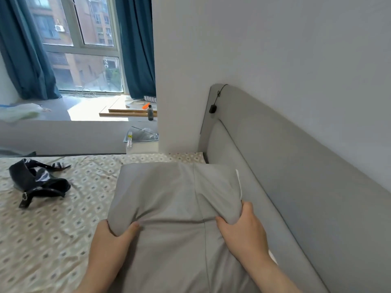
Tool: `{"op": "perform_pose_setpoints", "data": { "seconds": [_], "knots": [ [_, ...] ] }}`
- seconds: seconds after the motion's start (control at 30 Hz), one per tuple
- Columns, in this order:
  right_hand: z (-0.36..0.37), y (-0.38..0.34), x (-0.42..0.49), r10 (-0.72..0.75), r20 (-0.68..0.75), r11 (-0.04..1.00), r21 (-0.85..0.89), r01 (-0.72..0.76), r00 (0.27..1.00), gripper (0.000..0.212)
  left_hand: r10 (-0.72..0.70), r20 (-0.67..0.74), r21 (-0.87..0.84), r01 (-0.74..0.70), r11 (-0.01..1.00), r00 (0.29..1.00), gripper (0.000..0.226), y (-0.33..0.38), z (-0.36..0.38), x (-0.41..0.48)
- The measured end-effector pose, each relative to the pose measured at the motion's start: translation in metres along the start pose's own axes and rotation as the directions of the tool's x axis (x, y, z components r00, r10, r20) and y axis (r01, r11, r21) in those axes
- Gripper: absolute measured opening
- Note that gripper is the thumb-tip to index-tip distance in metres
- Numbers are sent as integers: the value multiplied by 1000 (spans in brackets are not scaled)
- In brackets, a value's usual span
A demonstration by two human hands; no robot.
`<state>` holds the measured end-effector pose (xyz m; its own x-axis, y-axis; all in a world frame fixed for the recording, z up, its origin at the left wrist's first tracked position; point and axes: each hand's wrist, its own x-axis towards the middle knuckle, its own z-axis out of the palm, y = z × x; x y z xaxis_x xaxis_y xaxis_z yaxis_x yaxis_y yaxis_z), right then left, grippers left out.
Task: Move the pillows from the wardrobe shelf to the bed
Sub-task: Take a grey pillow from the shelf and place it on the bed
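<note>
Head view: both hands clench the grey pillow (pixel 179 199), left hand (pixel 112 242) and right hand (pixel 243 231) at its near corners; its long axis runs straight ahead, over the bed (pixel 53 229), alongside the headboard (pixel 296 187)

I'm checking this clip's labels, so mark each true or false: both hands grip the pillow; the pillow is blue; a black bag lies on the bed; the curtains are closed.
1. Both hands grip the pillow: true; the left hand and right hand pinch the grey pillow.
2. The pillow is blue: false, it is grey.
3. A black bag lies on the bed: true.
4. The curtains are closed: false, they are drawn apart, showing the window.
</note>
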<state>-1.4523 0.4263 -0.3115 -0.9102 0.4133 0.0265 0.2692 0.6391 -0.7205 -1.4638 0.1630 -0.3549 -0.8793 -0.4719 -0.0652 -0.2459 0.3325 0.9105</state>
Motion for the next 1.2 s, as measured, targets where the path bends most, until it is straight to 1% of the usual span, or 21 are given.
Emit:
{"op": "perform_pose_setpoints", "data": {
  "seconds": [0.1,0.23,0.33,0.4,0.43,0.5,0.57,0.67,0.77,0.83,0.93,1.0,1.1,1.17,1.2],
  "knots": [
    [52,37,44,33,44,999,-16,-33,998,47,-14,105,21,12,1000,994,62,-46,44,36],
    [107,70,110,1,74,1000,-2,-1,997,63,35,141,33,-40,999,989,49,-93,92,95],
    [151,96,165,-83,72,996,22,81,994,76,112,120,35,-117,992,986,44,-124,137,145],
    [172,109,195,-142,86,990,-14,143,986,84,128,111,22,-131,991,985,37,-137,167,171],
    [184,117,208,-155,99,985,-62,161,983,84,124,107,21,-127,992,986,37,-144,182,180],
    [207,132,232,-147,111,973,-160,164,983,78,115,108,32,-119,992,987,38,-157,212,200],
    [229,146,253,-133,118,962,-225,157,984,74,94,131,44,-100,994,987,34,-172,237,217],
    [257,162,276,-128,141,933,-318,167,982,74,64,140,76,-75,994,988,29,-193,264,238],
    [278,171,295,-165,136,901,-383,206,977,67,64,114,102,-76,992,991,27,-205,280,254],
    [291,174,303,-221,109,878,-411,246,969,65,64,94,126,-76,989,993,28,-210,286,264],
    [311,180,312,-292,70,844,-451,291,954,75,57,83,172,-71,982,995,38,-217,293,277],
    [320,189,314,-283,73,837,-468,283,956,81,24,149,203,-55,978,989,45,-225,297,280],
    [327,206,312,-222,100,816,-525,241,970,83,-37,322,267,-53,962,946,62,-245,300,278],
    [329,221,310,-153,133,805,-558,201,979,84,-72,383,308,-53,950,921,83,-259,299,280],
    [330,227,309,-100,161,808,-563,175,982,85,-92,389,332,-46,942,917,94,-266,298,280]
  ]
}}
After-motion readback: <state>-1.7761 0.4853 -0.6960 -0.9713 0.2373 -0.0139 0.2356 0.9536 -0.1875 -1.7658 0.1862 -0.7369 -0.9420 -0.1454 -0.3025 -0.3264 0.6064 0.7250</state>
